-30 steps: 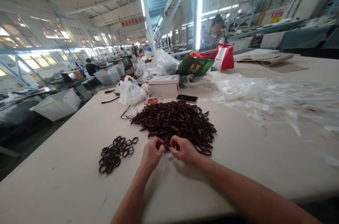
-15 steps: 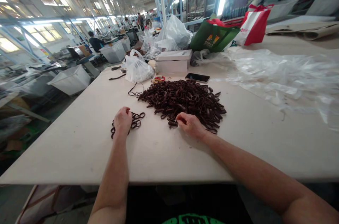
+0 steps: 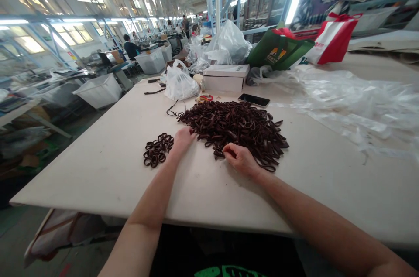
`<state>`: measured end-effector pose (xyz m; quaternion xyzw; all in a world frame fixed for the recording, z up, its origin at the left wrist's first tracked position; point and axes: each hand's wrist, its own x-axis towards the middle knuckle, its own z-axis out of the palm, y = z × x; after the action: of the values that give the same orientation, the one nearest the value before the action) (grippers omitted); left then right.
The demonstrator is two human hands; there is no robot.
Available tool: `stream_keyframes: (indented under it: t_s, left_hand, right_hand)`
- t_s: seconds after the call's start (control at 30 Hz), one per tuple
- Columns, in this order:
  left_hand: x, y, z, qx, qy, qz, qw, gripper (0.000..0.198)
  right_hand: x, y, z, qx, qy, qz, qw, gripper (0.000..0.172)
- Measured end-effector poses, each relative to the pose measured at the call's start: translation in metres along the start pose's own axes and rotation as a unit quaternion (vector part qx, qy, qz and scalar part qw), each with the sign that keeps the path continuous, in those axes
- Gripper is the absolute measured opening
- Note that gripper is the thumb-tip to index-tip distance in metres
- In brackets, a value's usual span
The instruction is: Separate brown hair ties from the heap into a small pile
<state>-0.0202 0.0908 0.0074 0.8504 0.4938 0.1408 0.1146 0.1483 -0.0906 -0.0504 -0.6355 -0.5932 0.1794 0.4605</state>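
Note:
A big heap of dark brown elastic bands (image 3: 240,126) lies in the middle of the pale table (image 3: 108,168). A small pile of the same bands (image 3: 156,150) sits to its left. My left hand (image 3: 182,138) rests on the table between the two piles, fingers stretched loosely toward the heap's left edge, holding nothing that I can see. My right hand (image 3: 239,158) is at the heap's near edge, thumb and fingers pinched on a brown band (image 3: 218,152).
Behind the heap lie a black phone (image 3: 254,100), a white box (image 3: 225,77) and a white plastic bag (image 3: 180,86). Clear plastic sheets (image 3: 353,98) spread at right. A green bag (image 3: 278,52) and a red-white bag (image 3: 332,39) stand at the back. White bins (image 3: 98,90) stand on the floor at left.
My left hand left the small pile and moved right to the heap's edge. My right hand stayed pinched at the heap. The view shifted slightly.

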Motion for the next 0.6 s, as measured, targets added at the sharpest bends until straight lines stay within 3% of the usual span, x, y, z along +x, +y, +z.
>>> stream_keyframes:
  t_s: [0.1,0.17,0.27,0.37,0.47,0.6]
  left_hand:
    - [-0.038,0.021,0.008,-0.164,0.011,0.051,0.985,0.013]
    - [-0.061,0.036,0.017,-0.236,0.0,0.11,0.966,0.013]
    - [-0.081,0.051,0.024,-0.253,-0.012,0.19,0.949,0.015]
    - [-0.085,0.053,0.025,-0.245,-0.024,0.226,0.943,0.018]
    - [-0.085,0.047,0.024,-0.243,-0.041,0.256,0.935,0.019]
    - [-0.088,0.036,0.025,-0.252,-0.056,0.281,0.925,0.02]
  right_hand:
    - [-0.001,-0.002,0.008,0.137,-0.01,0.062,0.989,0.026]
    - [-0.002,-0.006,0.011,0.258,-0.037,0.109,0.959,0.037]
    - [-0.003,-0.013,0.008,0.39,-0.066,0.155,0.905,0.034]
    - [-0.003,-0.018,0.002,0.464,-0.062,0.19,0.863,0.028]
    - [-0.005,-0.021,-0.001,0.478,-0.059,0.205,0.852,0.025]
    - [-0.004,-0.019,0.003,0.445,-0.092,0.206,0.866,0.017]
